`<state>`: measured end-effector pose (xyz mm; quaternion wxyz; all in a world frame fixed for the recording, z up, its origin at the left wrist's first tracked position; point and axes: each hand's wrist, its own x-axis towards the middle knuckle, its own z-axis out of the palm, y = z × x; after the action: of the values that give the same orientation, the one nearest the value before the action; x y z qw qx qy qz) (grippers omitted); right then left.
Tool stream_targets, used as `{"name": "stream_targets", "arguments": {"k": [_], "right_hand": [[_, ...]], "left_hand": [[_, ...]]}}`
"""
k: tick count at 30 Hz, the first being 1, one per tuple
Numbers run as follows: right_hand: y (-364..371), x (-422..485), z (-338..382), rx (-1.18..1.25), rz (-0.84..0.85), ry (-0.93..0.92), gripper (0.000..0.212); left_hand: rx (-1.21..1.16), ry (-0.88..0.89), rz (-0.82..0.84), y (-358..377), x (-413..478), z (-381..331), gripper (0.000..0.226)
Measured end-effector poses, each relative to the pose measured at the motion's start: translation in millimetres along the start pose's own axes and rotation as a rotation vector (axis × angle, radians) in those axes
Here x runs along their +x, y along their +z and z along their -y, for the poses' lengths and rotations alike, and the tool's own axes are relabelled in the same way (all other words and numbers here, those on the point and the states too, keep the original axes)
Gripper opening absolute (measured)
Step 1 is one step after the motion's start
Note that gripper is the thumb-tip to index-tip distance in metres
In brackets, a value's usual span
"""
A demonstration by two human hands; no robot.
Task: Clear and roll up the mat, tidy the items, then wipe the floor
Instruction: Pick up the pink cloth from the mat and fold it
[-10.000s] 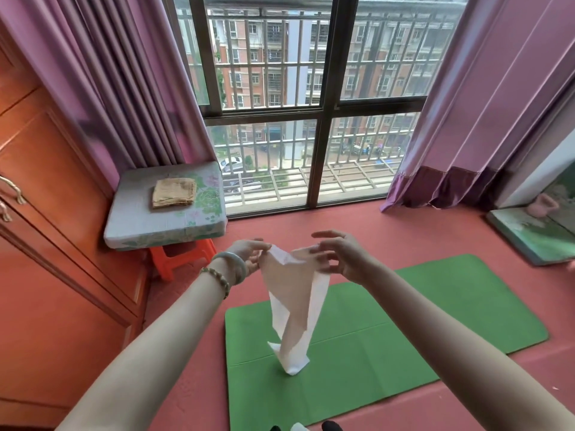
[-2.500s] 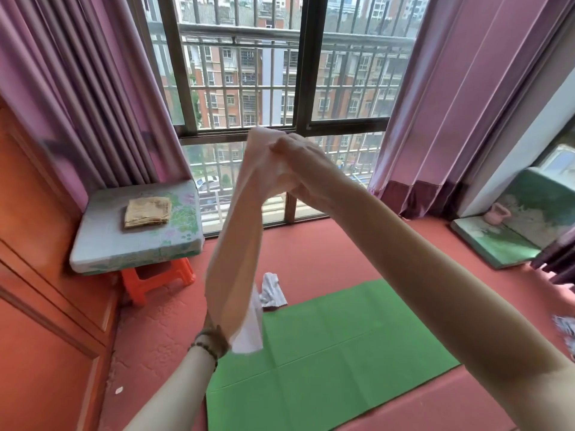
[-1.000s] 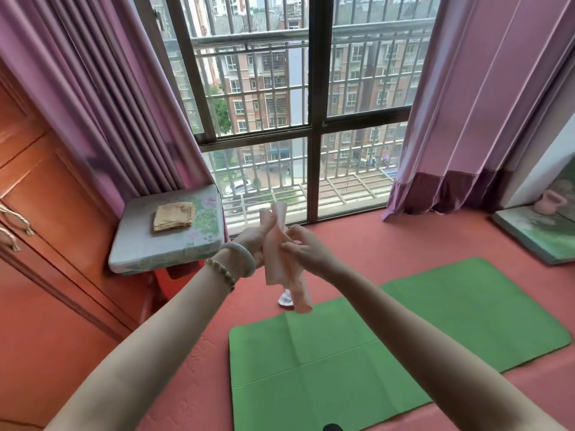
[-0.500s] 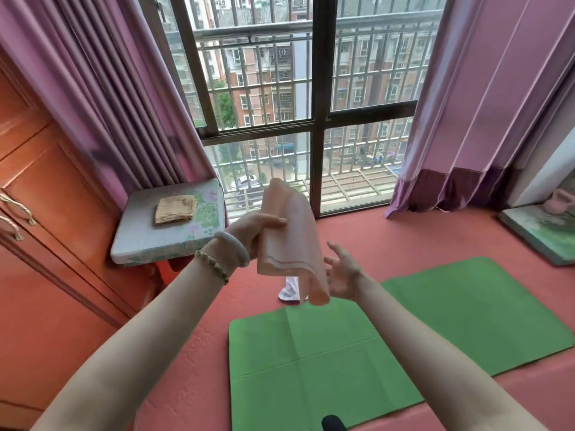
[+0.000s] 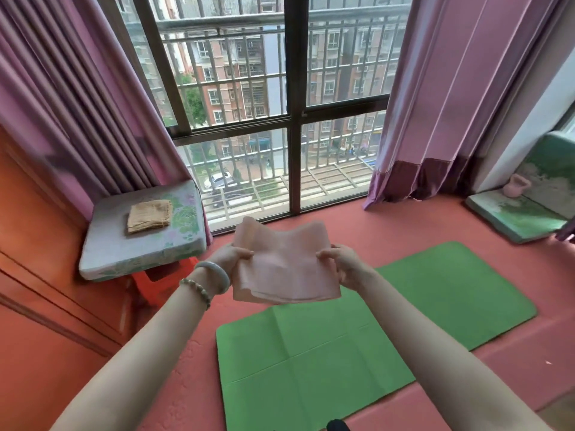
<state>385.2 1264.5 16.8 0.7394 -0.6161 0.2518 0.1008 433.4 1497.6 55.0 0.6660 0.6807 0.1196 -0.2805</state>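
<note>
Along the left edge of the floor (image 5: 389,225): an orange-brown wooden cabinet (image 5: 37,275). Past it, toward the far left corner, a pink curtain (image 5: 71,104), hanging in deep folds. In that corner, an orange plastic stool (image 5: 155,281) under a flowered cushion (image 5: 105,244); on the cushion, near its middle, a folded tan cloth (image 5: 150,216), lying flat.

Next, the left hand (image 5: 228,259), with a pale bangle (image 5: 214,275) and a bead bracelet (image 5: 194,289) at the wrist: fingers curled, pinching the left edge of a folded pink cloth (image 5: 283,265), thumb on top. Cloth up in the air between both hands, several layers thick, upper edge wavy, lower edge hanging loose, in front of the red floor and the mat's far left corner. Then the right hand (image 5: 342,264): fingers likewise curled, gripping the cloth's right edge.

Below the hands and stretching to the right: the green mat (image 5: 342,346), flat and unrolled on the floor, fold creases across it.

Along the far edge of the floor: a barred window (image 5: 294,150) with a dark frame, apartment blocks beyond. Right of it, a second pink curtain (image 5: 435,104), darker hem down at the floor. At the floor's right edge: a green pad (image 5: 516,219) lying flat, with a small pink jug (image 5: 516,185) on its far end.

At the bottom of the view, by the mat's near edge: a dark shape (image 5: 337,426), too cut off to identify.
</note>
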Motion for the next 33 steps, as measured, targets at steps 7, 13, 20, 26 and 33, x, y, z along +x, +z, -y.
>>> {"name": "stream_targets", "arguments": {"k": [7,13,20,26,33], "right_hand": [[64.0,-22.2,2.5,-0.535,-0.098,-0.223,0.066],[97.0,-55.4,8.7,-0.468,0.174,-0.209,0.038],[34.8,-62.9,21.6,-0.166,-0.075,-0.248,0.030],[21.8,-60.4,-8.5,0.119,0.224,0.164,0.028],[20.9,-47.1,-32.9,0.153,0.112,0.025,0.031]], "left_hand": [[-0.245,-0.013,0.245,37.6,2.6,30.7,0.052],[-0.498,0.027,0.524,46.6,9.3,40.7,0.087],[-0.445,0.014,0.478,18.0,8.9,33.1,0.091],[-0.457,0.004,0.553,15.4,2.3,34.7,0.068],[-0.150,0.008,0.439,18.9,11.3,43.7,0.046]]}}
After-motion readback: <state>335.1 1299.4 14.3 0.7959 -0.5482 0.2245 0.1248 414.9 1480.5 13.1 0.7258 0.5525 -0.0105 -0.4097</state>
